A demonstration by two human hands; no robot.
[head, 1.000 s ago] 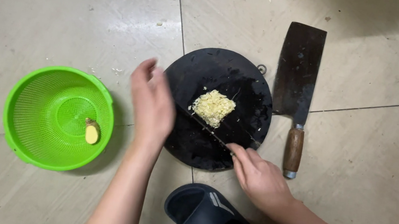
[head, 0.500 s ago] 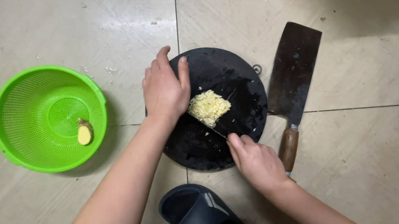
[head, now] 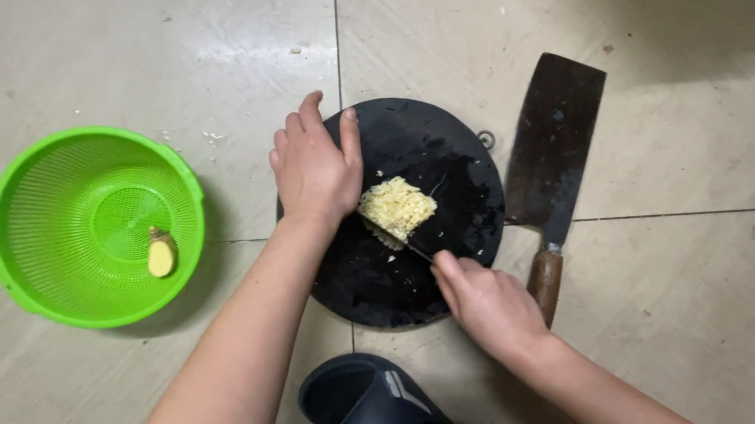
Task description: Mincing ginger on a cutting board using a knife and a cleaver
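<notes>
Glossy tile floor [head: 108,12], round black board [head: 408,276], crumbly yellow mince [head: 396,207].

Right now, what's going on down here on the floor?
A person works on a round black cutting board set on the tiled floor. The right hand holds a small knife against a pile of minced yellow ginger, while the left hand rests beside the pile. A cleaver lies unused to the right, and a green colander holds one ginger piece.
</notes>
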